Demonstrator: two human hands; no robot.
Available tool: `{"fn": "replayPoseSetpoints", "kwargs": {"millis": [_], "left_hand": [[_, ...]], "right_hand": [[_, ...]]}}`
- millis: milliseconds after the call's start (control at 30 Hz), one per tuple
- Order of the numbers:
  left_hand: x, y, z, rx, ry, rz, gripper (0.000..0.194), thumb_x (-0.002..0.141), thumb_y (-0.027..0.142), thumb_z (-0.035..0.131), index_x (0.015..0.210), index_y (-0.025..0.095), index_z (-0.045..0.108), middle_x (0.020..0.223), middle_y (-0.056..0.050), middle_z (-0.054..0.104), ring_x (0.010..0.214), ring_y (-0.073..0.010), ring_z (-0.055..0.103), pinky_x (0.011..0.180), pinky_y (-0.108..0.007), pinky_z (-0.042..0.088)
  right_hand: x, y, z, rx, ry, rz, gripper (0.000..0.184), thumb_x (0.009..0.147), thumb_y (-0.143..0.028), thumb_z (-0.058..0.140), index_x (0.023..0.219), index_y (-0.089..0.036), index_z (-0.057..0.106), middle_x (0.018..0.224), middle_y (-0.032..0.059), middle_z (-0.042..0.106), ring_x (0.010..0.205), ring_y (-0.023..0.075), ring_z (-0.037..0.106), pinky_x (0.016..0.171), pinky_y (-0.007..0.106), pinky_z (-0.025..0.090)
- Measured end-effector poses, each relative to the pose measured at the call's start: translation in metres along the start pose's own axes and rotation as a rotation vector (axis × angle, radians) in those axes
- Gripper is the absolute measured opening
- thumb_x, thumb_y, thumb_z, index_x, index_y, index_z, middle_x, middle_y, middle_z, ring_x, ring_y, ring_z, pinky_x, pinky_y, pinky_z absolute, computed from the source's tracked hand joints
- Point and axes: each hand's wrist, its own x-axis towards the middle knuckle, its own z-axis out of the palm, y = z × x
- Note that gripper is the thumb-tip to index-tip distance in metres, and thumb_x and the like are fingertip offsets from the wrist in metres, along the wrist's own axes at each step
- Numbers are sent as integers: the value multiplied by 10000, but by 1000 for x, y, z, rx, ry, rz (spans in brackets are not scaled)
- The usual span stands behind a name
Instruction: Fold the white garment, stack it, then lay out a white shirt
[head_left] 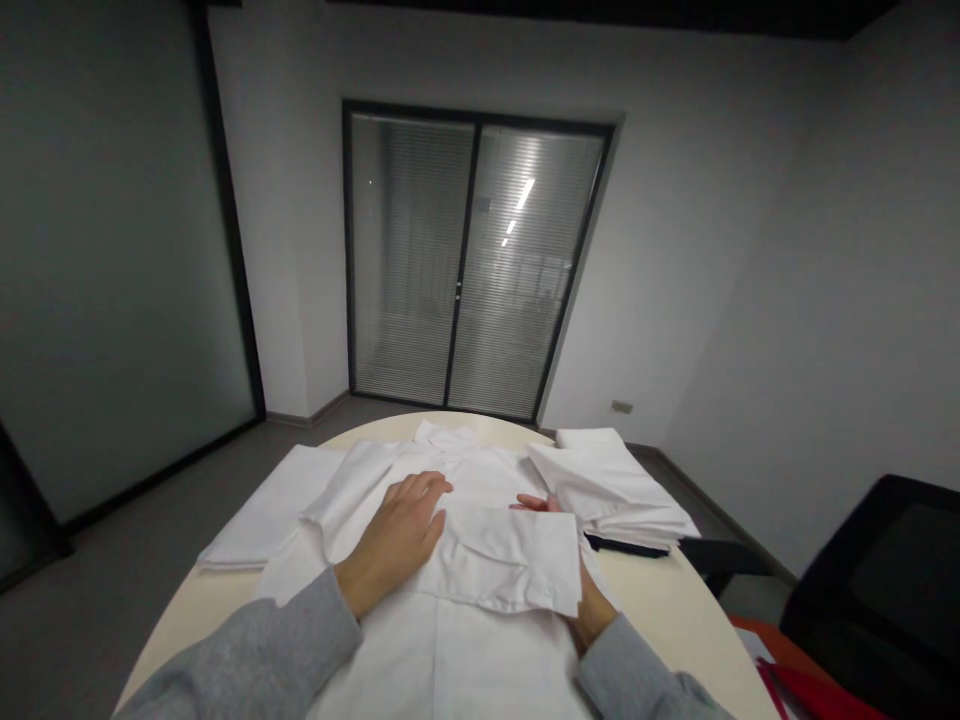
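1. Resting on a white garment (495, 660) at the near middle of a round table (697, 620), the left hand (401, 525) lies loosely open.
2. The right hand (551, 504) sits partly beneath a sleeve (502, 565); its grip cannot be told.
3. Folded cloth (259, 510) lies left.

Blinds (409, 270) at upper centre; panel (112, 250) upper left; outlet (622, 407) right of centre; chair (889, 580) lower right.
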Motion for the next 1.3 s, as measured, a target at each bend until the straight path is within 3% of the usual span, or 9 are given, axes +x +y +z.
{"fn": "replayPoseSetpoints", "kwargs": {"millis": [167,333,467,600,800,933,1033,1100,1300], "left_hand": [[-16,-49,15,224,137,-48,301,927,136,513,1180,212,656,1356,-125,629,1272,-304,561,1066,-512,449],[-14,-55,6,310,123,-102,300,944,183,511,1203,218,659,1410,-127,603,1290,-303,541,1079,-491,427],[-14,-57,-11,370,113,-193,336,966,216,473,1237,225,670,1455,-115,584,1337,-301,503,1157,-489,343],[-19,-79,-23,464,74,-395,430,972,276,455,1357,205,634,1547,-134,509,1379,-335,455,1152,-525,328],[-27,-110,-26,501,-129,-528,625,981,505,446,1555,261,487,1691,-120,328,1471,-403,348,1150,-618,293],[-27,-113,-23,513,-141,-568,654,990,511,413,1569,211,467,1693,-162,303,1487,-400,344,1127,-576,354],[-27,-115,-21,507,-134,-582,680,983,497,436,1582,175,442,1709,-180,251,1536,-400,278,1147,-525,363],[-27,-116,-20,485,-157,-597,706,976,501,451,1599,169,413,1722,-177,213,1557,-414,233,1162,-516,357],[-23,-110,-28,452,-133,-593,675,983,482,410,1580,167,422,1711,-171,240,1487,-411,365,1087,-532,436]], "right_hand": [[-3,-14,-11,19,94,49,536,632,-695,846,856,-216,760,996,70,780,951,259,709,834,357,536],[-11,-14,-15,-213,-41,26,494,586,-502,950,945,-218,763,988,46,783,881,229,716,802,330,520],[-12,-11,-15,-324,-54,-54,504,662,-606,887,915,-197,738,928,49,764,832,227,698,764,334,507],[-14,-13,-13,-270,-44,-44,576,739,-730,772,894,-178,727,913,73,749,823,231,690,759,330,509],[-25,-29,-9,-148,-52,70,647,806,-816,619,942,-195,743,957,96,764,849,258,719,793,363,539],[-27,-41,-20,-290,-34,76,747,851,-863,449,1070,-204,725,1091,122,764,927,293,720,832,424,545],[-25,-41,-31,-603,-77,-56,623,810,-692,642,1232,-235,680,1166,97,747,1013,285,691,903,423,512],[-22,-37,-37,-841,-112,-143,565,727,-471,734,1235,-231,675,1122,74,744,913,248,674,876,395,497],[-18,-24,-40,-1064,-145,-236,431,631,-187,536,1018,-201,726,924,33,720,796,195,632,768,315,466]]}}
